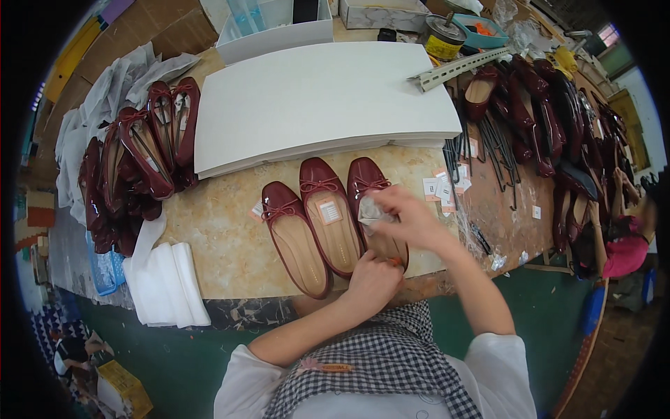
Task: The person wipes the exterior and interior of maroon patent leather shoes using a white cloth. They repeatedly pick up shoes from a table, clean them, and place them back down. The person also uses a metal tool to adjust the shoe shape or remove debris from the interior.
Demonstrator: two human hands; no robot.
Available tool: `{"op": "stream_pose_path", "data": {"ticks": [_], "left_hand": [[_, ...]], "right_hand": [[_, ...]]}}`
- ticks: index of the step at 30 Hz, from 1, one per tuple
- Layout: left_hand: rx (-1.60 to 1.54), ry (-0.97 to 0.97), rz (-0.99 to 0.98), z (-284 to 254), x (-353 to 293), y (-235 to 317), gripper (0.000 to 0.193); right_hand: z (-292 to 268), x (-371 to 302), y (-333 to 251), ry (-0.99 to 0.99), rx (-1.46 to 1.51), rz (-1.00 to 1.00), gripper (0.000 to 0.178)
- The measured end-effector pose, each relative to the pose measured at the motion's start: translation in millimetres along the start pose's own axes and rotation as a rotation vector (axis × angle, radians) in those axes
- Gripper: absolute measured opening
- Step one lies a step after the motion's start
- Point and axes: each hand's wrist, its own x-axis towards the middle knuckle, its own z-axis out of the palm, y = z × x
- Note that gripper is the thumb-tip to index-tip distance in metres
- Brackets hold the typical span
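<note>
Three dark red patent ballet flats with bows lie side by side in front of me, toes pointing away. The left flat (pixel 296 241) and the middle flat (pixel 333 227) lie untouched; a small label sits inside the middle one. My left hand (pixel 375 281) is closed on the heel end of the right flat (pixel 364 170). Above that shoe's opening, my right hand (pixel 412 218) pinches a crumpled wad of whitish paper (pixel 373 211). A bit of orange shows beside my left fingers; I cannot make out what it is.
Behind the flats lies a stack of white board (pixel 314 98). More red shoes are heaped at left (pixel 132 146) and right (pixel 537 105). Folded white cloth (pixel 167 283) hangs over the front edge. Black hooked rods (pixel 497 150) and labels lie at right. Another person (pixel 624 251) works far right.
</note>
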Motion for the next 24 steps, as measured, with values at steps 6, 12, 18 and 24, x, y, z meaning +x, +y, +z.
{"op": "stream_pose_path", "data": {"ticks": [6, 12, 18, 24], "left_hand": [[0.079, -0.017, 0.045, 5.0, 5.0, 4.3, 0.016], [-0.48, 0.083, -0.05, -76.6, 4.2, -21.4, 0.014], [-1.085, 0.173, -0.357, -103.9, 10.9, -34.0, 0.012], [-0.233, 0.022, 0.034, -43.9, 8.7, -21.2, 0.024]], "right_hand": [[29.8, 39.5, 20.4, 0.187, -0.066, 0.12, 0.062], [9.5, -5.5, 46.5, 0.275, 0.4, 0.068, 0.048], [32.8, -60.4, 20.4, -0.037, -0.429, -0.186, 0.054], [-32.9, -86.7, 39.3, 0.325, -0.594, 0.209, 0.059]]}}
